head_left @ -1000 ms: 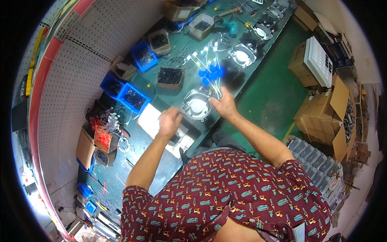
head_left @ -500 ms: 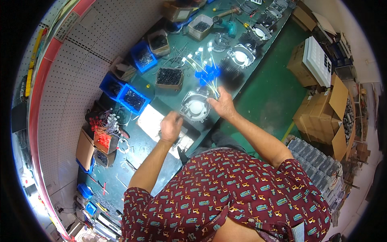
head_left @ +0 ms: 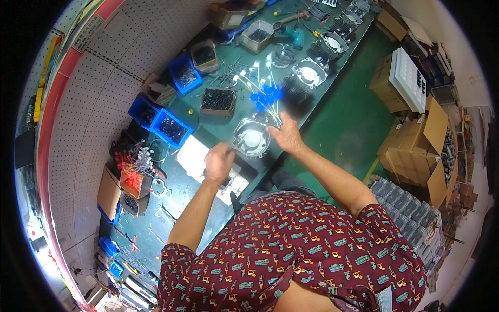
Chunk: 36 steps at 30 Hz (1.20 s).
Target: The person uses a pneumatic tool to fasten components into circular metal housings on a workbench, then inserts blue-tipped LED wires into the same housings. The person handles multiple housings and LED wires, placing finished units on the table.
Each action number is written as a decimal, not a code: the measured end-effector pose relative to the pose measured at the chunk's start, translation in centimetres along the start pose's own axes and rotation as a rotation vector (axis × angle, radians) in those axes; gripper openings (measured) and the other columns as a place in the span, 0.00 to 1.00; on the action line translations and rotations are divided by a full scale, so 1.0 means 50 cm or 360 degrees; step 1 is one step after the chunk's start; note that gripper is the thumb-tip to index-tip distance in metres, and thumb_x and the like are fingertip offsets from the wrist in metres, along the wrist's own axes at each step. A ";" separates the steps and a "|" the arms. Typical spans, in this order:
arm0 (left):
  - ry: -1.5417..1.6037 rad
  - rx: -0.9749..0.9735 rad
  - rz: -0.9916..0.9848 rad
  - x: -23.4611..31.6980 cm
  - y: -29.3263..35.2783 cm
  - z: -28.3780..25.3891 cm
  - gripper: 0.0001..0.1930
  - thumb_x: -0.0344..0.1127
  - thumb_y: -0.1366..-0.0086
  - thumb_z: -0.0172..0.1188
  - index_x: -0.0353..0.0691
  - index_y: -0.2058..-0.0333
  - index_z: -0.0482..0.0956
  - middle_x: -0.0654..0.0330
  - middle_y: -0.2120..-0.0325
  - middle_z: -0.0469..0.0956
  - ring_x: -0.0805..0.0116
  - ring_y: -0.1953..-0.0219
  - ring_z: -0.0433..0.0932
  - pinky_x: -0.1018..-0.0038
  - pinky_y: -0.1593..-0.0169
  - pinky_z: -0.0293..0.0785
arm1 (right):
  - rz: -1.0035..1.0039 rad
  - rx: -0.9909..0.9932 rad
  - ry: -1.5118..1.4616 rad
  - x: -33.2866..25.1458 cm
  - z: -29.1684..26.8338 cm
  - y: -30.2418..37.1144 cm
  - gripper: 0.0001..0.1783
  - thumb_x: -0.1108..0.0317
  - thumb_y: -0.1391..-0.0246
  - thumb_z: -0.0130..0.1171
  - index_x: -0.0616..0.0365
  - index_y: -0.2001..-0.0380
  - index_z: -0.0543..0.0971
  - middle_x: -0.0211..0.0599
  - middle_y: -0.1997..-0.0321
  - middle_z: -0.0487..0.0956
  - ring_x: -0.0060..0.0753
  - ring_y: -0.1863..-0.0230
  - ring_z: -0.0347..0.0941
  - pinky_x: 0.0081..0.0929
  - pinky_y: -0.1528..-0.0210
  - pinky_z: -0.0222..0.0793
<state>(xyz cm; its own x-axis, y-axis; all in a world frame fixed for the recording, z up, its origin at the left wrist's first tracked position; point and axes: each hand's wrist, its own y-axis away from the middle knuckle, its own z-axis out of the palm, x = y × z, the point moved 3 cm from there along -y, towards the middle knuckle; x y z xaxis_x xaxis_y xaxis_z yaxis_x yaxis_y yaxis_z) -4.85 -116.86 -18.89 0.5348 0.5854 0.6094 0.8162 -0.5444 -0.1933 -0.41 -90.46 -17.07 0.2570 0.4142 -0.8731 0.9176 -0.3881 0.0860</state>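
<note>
My right hand (head_left: 287,136) is closed round the leads of a bunch of blue disc-like parts with wires (head_left: 266,96). Their thin pale wires fan out away from me and end in small white connectors. Just left of that hand, a round fan unit (head_left: 252,139) with a metal frame and a white hub lies on the bench. My left hand (head_left: 219,163) is closed, its fingertips near the fan frame's left side, above a white sheet (head_left: 195,158). Whatever those fingers may pinch is too small to make out.
Blue bins (head_left: 173,129) and small cartons of dark parts (head_left: 218,101) line the bench's far side. More fan units (head_left: 310,72) run along its right edge. A box of red and white wired parts (head_left: 134,179) stands left. Cardboard boxes (head_left: 410,151) stand on the floor at right.
My left hand has shifted very slightly to the left. The right hand and its bunch of blue parts have hardly moved.
</note>
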 end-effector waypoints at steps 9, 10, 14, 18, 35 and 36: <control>0.1687 -0.0649 -0.1378 -0.079 0.014 0.037 0.06 0.33 0.31 0.62 0.36 0.66 0.78 0.63 0.72 0.80 0.76 0.73 0.78 0.77 0.70 0.79 | -0.0024 -0.0024 0.0009 0.006 0.009 -0.002 0.22 0.65 0.52 0.70 0.66 0.61 0.72 0.59 0.66 0.81 0.61 0.60 0.80 0.48 0.55 0.74; 0.1617 -0.0671 -0.1304 -0.087 0.014 0.043 0.06 0.32 0.32 0.62 0.36 0.67 0.78 0.63 0.72 0.80 0.75 0.73 0.79 0.76 0.71 0.78 | -0.0030 -0.0021 0.0012 0.008 0.011 -0.004 0.22 0.64 0.52 0.70 0.66 0.61 0.72 0.59 0.66 0.81 0.62 0.60 0.80 0.49 0.55 0.74; -0.0012 0.0017 0.0007 -0.022 0.022 0.019 0.08 0.32 0.35 0.64 0.34 0.70 0.78 0.63 0.73 0.80 0.70 0.72 0.79 0.69 0.67 0.74 | -0.0050 -0.0014 0.0009 0.013 0.008 -0.004 0.22 0.64 0.52 0.70 0.66 0.61 0.72 0.59 0.67 0.80 0.63 0.60 0.79 0.49 0.56 0.73; 0.1271 -0.0273 -0.0859 -0.081 0.054 0.061 0.09 0.36 0.30 0.59 0.35 0.65 0.80 0.62 0.73 0.80 0.71 0.73 0.77 0.73 0.68 0.74 | -0.0117 0.0005 -0.0157 0.016 0.018 -0.003 0.21 0.65 0.52 0.70 0.65 0.60 0.73 0.59 0.66 0.81 0.61 0.60 0.80 0.47 0.57 0.75; 0.1612 -0.0245 -0.1271 -0.050 0.032 0.041 0.06 0.32 0.30 0.58 0.36 0.65 0.78 0.62 0.72 0.78 0.74 0.74 0.76 0.76 0.69 0.78 | -0.0076 -0.0016 -0.0022 0.004 0.008 -0.004 0.21 0.67 0.53 0.71 0.66 0.61 0.72 0.61 0.67 0.79 0.65 0.61 0.79 0.50 0.60 0.73; 0.1690 -0.0406 -0.1376 -0.054 0.030 0.038 0.07 0.34 0.28 0.57 0.37 0.64 0.78 0.63 0.72 0.78 0.75 0.74 0.76 0.78 0.69 0.79 | -0.0084 -0.0020 -0.0051 0.007 0.010 -0.002 0.21 0.66 0.53 0.71 0.66 0.62 0.72 0.61 0.68 0.79 0.65 0.61 0.79 0.50 0.60 0.73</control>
<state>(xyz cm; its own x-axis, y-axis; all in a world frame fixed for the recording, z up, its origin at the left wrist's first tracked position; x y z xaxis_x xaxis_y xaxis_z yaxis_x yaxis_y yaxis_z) -4.66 -118.15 -22.28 -0.6266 0.1207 0.7699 0.6754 -0.4087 0.6138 -0.59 -90.70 -17.64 0.1986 0.4072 -0.8915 0.9334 -0.3559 0.0454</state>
